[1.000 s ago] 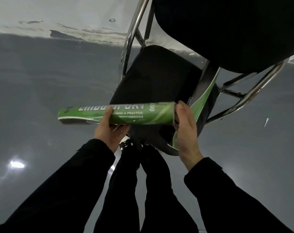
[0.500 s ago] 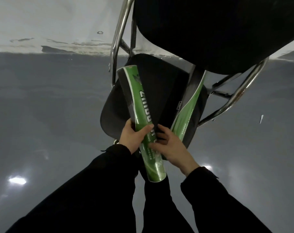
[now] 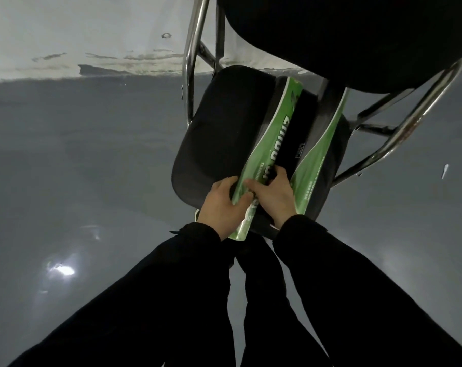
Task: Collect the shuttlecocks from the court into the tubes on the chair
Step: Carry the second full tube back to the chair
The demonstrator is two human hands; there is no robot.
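Where both hands (image 3: 247, 198) grip, green tube (image 3: 269, 152), white "TRAINING" lettering partly legible.

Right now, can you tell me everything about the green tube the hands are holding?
The green cardboard-looking shuttlecock tube is long and round, with white lettering and a dark stripe. It lies lengthwise on the black padded chair seat, its near end sticking out over the front edge. The left hand grips it near that end; the right hand rests fingers on top. A second green tube lies alongside.
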